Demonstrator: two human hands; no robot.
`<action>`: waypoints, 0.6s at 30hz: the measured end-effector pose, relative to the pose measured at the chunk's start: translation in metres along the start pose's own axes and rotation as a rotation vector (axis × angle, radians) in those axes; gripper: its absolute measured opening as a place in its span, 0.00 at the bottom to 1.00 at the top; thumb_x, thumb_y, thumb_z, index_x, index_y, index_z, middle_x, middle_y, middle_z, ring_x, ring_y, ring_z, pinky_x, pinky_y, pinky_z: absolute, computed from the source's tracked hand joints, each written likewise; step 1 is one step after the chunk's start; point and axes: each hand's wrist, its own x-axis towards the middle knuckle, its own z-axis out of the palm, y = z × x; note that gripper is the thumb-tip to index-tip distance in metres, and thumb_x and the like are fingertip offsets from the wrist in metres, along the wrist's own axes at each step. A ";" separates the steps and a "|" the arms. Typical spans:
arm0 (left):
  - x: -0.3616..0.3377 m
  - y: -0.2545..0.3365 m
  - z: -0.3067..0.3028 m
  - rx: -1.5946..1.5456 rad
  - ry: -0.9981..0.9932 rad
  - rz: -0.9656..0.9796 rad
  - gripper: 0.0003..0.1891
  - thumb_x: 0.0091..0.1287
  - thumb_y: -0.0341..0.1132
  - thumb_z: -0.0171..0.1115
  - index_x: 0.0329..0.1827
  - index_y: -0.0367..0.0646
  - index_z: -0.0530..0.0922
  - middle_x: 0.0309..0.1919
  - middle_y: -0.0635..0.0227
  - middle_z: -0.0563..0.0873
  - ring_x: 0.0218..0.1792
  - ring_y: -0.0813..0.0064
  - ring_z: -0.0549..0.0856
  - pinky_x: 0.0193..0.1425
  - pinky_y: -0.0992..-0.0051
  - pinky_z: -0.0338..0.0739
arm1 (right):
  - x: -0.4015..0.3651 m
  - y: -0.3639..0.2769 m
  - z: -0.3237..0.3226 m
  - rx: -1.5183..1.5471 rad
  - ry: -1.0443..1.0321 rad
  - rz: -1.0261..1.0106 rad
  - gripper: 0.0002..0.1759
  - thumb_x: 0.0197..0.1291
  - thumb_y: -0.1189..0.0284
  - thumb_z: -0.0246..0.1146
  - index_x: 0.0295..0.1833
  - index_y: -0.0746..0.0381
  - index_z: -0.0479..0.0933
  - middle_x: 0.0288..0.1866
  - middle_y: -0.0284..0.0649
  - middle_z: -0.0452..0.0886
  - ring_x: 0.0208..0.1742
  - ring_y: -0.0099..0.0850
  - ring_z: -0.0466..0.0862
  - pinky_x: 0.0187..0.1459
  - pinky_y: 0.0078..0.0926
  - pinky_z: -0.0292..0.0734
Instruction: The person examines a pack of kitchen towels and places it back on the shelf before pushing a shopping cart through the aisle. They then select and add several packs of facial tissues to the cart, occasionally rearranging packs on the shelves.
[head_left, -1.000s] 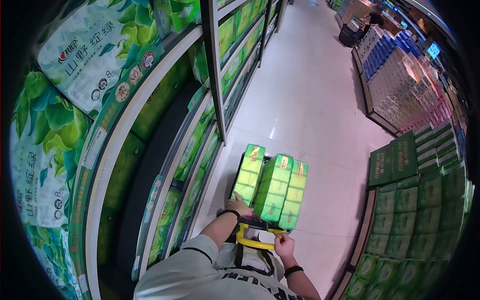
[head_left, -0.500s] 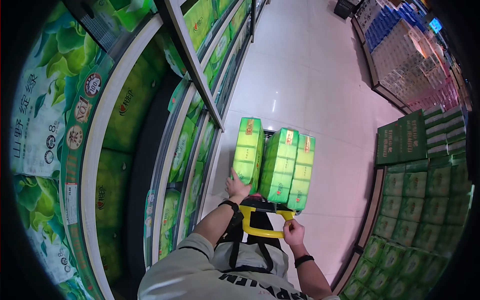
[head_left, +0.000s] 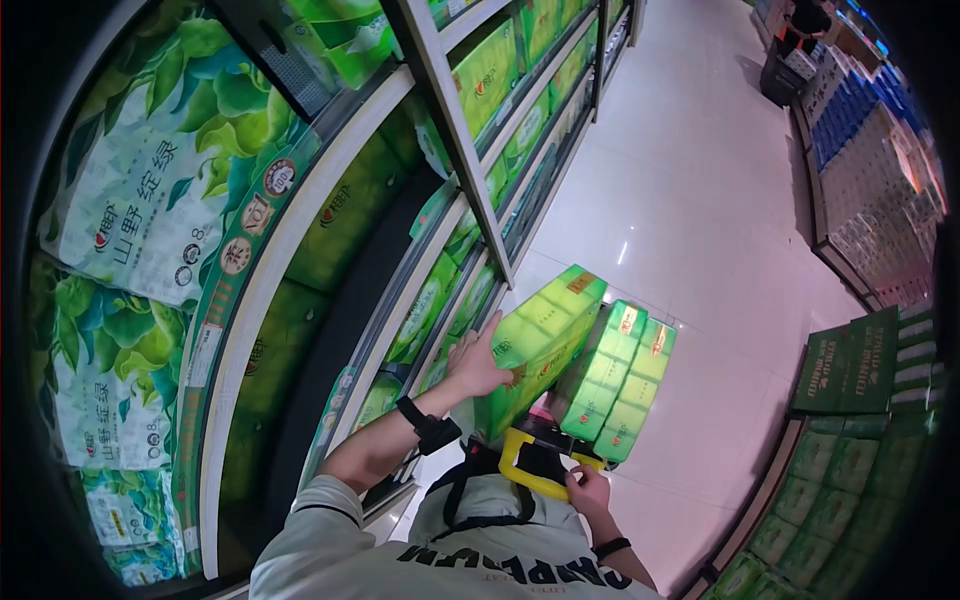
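Observation:
A green tissue pack leans tilted at the left of a cart, with my left hand spread against its left side, fingers apart. Its lower part lies near my body. Beside it, two more green packs stand close together on the cart. The cart's yellow handle is near my waist, and my right hand is wrapped round its right end. Most of the cart is hidden under the packs.
Shelves of green tissue packs run close along my left. On the right stand stacked green packs and a green carton. Farther off are a black basket, a partly visible person and piled white and blue goods.
The left pack has been lifted and tilted, its bottom now nearer me, and my left hand has moved up along its side. The view has shifted, and a person shows at the far right.

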 end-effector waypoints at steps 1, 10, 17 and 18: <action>-0.014 0.001 -0.013 0.011 -0.001 0.031 0.61 0.42 0.42 0.75 0.81 0.60 0.46 0.52 0.48 0.75 0.58 0.50 0.75 0.61 0.58 0.67 | 0.021 0.016 -0.002 0.035 -0.190 -0.030 0.15 0.59 0.61 0.65 0.42 0.62 0.82 0.25 0.38 0.80 0.27 0.28 0.81 0.29 0.29 0.75; -0.215 0.008 -0.072 0.452 0.187 0.651 0.42 0.54 0.35 0.63 0.76 0.66 0.62 0.42 0.59 0.76 0.43 0.64 0.75 0.49 0.69 0.65 | 0.213 -0.016 -0.007 1.238 -0.346 0.235 0.26 0.72 0.53 0.47 0.68 0.55 0.67 0.54 0.39 0.78 0.51 0.32 0.80 0.56 0.34 0.75; -0.333 -0.050 -0.052 0.583 0.589 0.653 0.34 0.62 0.36 0.53 0.73 0.71 0.63 0.44 0.62 0.81 0.44 0.69 0.78 0.52 0.73 0.68 | 0.112 -0.164 0.039 1.217 -0.871 0.040 0.28 0.73 0.53 0.45 0.72 0.53 0.62 0.63 0.40 0.72 0.59 0.36 0.77 0.61 0.36 0.72; -0.350 -0.056 -0.053 0.612 0.609 0.629 0.34 0.62 0.35 0.54 0.74 0.72 0.62 0.44 0.62 0.80 0.45 0.69 0.78 0.52 0.73 0.68 | 0.095 -0.181 0.044 1.213 -0.924 0.016 0.28 0.73 0.53 0.45 0.73 0.53 0.61 0.64 0.40 0.71 0.60 0.36 0.76 0.62 0.36 0.72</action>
